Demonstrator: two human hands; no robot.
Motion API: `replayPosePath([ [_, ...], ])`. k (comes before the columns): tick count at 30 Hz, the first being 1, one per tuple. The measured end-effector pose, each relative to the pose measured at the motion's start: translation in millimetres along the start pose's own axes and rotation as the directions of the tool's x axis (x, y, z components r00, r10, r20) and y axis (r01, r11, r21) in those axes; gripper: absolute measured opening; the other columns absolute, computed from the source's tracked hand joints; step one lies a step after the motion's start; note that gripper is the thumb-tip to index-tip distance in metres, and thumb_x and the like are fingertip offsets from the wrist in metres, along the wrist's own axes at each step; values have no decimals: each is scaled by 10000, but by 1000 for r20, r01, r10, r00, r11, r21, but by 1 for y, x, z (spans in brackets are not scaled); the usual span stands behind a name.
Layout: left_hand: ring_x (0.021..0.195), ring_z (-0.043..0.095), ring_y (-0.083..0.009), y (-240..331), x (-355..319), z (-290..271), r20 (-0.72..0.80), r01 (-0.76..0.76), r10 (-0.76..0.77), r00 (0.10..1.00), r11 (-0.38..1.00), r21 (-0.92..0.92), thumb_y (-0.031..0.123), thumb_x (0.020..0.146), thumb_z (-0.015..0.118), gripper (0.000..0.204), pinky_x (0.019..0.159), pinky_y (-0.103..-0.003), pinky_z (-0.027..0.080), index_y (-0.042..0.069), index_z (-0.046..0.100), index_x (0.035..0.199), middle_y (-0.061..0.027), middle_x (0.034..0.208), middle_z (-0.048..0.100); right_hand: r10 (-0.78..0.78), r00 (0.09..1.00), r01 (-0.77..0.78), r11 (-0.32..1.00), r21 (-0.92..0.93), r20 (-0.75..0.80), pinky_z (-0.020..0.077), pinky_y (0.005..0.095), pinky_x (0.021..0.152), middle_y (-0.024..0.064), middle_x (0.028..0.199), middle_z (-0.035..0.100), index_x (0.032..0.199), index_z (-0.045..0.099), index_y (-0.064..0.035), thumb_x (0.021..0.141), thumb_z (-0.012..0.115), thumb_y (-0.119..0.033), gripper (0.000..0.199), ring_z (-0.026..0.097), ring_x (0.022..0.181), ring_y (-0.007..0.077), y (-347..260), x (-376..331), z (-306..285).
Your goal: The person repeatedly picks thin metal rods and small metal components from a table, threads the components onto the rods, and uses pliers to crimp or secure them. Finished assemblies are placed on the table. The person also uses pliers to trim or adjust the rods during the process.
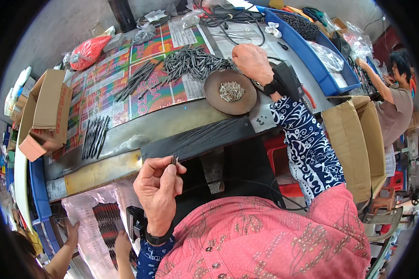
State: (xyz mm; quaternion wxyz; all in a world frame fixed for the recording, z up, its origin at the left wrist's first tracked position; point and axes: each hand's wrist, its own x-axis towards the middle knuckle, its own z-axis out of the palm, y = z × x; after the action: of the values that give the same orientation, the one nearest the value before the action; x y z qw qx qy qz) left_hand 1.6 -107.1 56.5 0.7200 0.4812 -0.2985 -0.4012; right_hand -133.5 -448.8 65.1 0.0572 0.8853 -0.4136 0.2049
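Landmark: the round, shallow brown bowl [214,97] on the worktable. Your left hand [158,193] is on the near-left side of the bowl, over the table's front edge, thumb and index finger pinching a small dark piece [174,159]; a silvery glint shows beside it, too small to identify. Your right hand [251,63] is just past the bowl's far-right rim, fingers curled; can't tell whether it holds anything. Small silver metal pins [231,91] sit heaped in the bowl. Heap of short, slender black sticks [195,65] is just beyond the bowl, to its left; longer thin black rods [138,80] lie farther left of the bowl, and a neat row of black strips [96,137] well left of it, toward you. For the step in hand, I'd keep the left pinch light, tip clear of the fingertips so you can see it. Pick single pieces with the right, lift that wrist over the bowl's rim; a knock could spill the pins. Bring right to left, keep left steady.
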Motion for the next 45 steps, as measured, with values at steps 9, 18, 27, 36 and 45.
replayPosePath([
  [9, 576, 556, -82, 0, 4, 0, 23, 7, -6, 1000, 998, -58, -20, 904, 575, 107, 445, -177, 362, -28, 570, 1011, -125, 851, 656, -205, 978, 200, 975, -98, -42, 483, 496, 625, 222, 731, 625, 679, 617, 9, 671, 573, -105, 123, 616, 715, 414, 6, 8, 2],
  [18, 556, 525, -69, -1, 0, 2, -58, 23, -27, 998, 998, -58, -5, 890, 598, 113, 462, -169, 358, -23, 572, 998, -123, 837, 655, -309, 941, 329, 930, 165, -139, 458, 384, 584, 182, 680, 588, 815, 589, 5, 763, 579, -100, 118, 575, 593, 298, -18, -10, -49],
  [27, 569, 530, -62, -2, 0, 8, -63, -17, 11, 998, 996, -89, 45, 901, 629, 144, 474, -165, 360, -3, 570, 1022, -96, 831, 662, -516, 838, 497, 590, 637, -175, 461, 417, 575, 128, 707, 519, 803, 519, -41, 760, 599, -56, 92, 573, 672, 341, -121, -126, -76],
  [36, 523, 469, -51, -1, -8, 8, -22, -32, 31, 999, 997, -72, 25, 900, 623, 126, 452, -171, 325, -5, 560, 1005, -69, 793, 627, -496, 847, 469, 526, 710, -192, 485, 399, 602, 129, 766, 563, 859, 553, -23, 770, 622, -39, 113, 592, 716, 332, -143, -151, -81],
  [45, 519, 465, -48, 4, -18, 15, -6, -42, 41, 999, 984, -175, 42, 907, 620, 106, 445, -173, 320, 3, 564, 989, -64, 772, 632, -232, 958, -191, -71, 979, 170, 455, 202, 547, 20, 798, 607, 975, 611, 23, 888, 629, -35, 106, 601, 670, 86, -158, -165, -87],
])
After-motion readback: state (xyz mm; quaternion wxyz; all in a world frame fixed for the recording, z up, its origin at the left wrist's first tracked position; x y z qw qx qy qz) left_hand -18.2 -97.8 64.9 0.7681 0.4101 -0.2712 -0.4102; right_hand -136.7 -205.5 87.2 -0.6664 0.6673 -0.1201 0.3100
